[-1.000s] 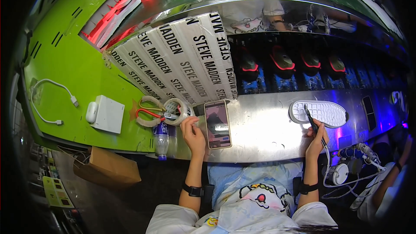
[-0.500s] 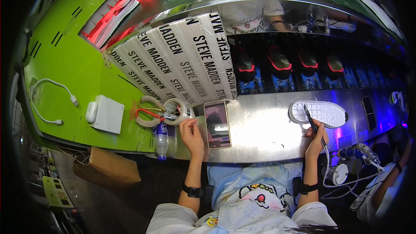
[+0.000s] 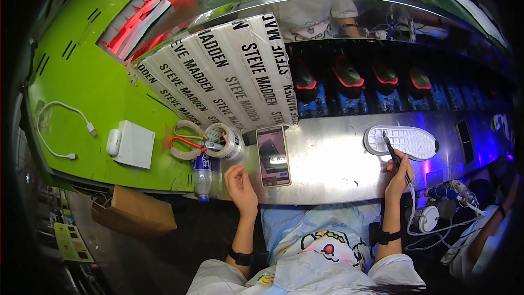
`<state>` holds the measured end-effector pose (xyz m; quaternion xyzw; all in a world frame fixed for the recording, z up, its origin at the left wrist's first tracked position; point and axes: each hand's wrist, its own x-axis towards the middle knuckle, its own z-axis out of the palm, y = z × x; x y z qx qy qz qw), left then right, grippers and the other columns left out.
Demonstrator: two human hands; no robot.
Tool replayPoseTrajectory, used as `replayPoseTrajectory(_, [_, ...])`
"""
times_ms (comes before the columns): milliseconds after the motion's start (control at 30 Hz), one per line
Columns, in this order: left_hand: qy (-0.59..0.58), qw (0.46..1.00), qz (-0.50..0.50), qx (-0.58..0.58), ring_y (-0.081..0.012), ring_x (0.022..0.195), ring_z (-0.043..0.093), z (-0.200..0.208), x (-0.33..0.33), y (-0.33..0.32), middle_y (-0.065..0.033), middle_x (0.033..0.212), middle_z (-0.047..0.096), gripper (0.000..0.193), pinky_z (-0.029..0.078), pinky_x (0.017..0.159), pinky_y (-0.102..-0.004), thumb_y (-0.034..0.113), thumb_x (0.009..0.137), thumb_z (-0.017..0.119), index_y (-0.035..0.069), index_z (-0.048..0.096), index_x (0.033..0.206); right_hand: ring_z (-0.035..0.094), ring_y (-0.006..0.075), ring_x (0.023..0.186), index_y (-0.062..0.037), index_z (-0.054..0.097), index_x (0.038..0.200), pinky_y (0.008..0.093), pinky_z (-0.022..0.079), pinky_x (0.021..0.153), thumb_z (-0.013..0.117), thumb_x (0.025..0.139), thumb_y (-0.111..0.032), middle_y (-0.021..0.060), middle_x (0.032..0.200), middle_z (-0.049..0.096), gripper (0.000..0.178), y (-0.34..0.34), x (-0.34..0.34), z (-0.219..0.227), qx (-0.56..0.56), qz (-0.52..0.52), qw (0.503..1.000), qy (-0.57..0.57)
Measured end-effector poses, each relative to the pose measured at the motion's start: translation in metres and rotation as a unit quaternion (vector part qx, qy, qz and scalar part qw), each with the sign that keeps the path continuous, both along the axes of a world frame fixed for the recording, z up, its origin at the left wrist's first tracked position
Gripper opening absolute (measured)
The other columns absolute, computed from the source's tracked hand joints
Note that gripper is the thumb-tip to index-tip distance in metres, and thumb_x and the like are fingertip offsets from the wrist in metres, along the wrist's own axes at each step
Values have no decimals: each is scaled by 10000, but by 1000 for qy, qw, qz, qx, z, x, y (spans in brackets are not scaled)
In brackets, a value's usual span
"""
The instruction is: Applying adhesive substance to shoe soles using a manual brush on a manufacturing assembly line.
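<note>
My right hand (image 3: 398, 179) grips a slim black-handled brush (image 3: 394, 157), from whose lower end a pale hose trails down. The brush's tip rests over the left part of a white shoe sole (image 3: 410, 141), which lies on the metal bench with its ridged, hollow inside facing up. Left of a phone (image 3: 273, 157), my left hand (image 3: 240, 187) hovers at the bench's front edge. Its fingers are loosely curled and apart, with nothing seen in them. A roll of tape (image 3: 232, 146) sits just beyond that hand.
Scissors (image 3: 189, 143) and more tape rolls lie by a bottle (image 3: 202, 177). A white printed carton (image 3: 221, 74) stands behind. Dark shoes with red edging (image 3: 349, 79) are on the line beyond. A second phone (image 3: 464, 142) lies right; canisters with hoses (image 3: 428, 218) hang below.
My left hand has drawn back slightly toward me, away from the tape roll. My right hand and the brush stay nearly in place over the sole.
</note>
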<state>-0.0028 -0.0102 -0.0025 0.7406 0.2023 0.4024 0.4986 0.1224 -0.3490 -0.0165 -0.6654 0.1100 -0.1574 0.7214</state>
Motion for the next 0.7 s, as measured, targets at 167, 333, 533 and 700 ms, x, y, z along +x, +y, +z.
replayPoseTrajectory(167, [-8,1000,-5,6,-184,1014,525,4,11,1,-110,1131,465,202,438,893,-285,-114,853,465,-36,532,1027,477,61,578,22,645,1025,194,410,529,410,984,-298,24,698,568,399,0,0,-1,13,4,1000,-4])
replayPoseTrajectory(333, [19,976,18,217,-230,987,549,9,35,14,-128,1077,529,240,453,850,-298,-126,809,476,-17,557,1007,478,62,578,22,646,1027,194,408,529,416,982,-304,24,696,568,401,0,-2,2,8,2,1000,-5])
replayPoseTrajectory(533, [10,993,-39,111,-260,948,550,2,59,20,-125,1057,548,278,454,826,-328,-129,789,455,8,587,993,482,64,581,17,650,1021,197,408,526,424,980,-312,26,693,568,401,0,-1,-1,12,5,1000,1])
replayPoseTrajectory(700, [5,968,30,248,-263,958,538,-5,63,21,-127,1076,531,232,456,795,-329,-112,802,492,10,595,971,483,63,580,18,652,1014,197,410,525,423,981,-309,28,692,568,401,1,-1,2,-1,4,1000,3])
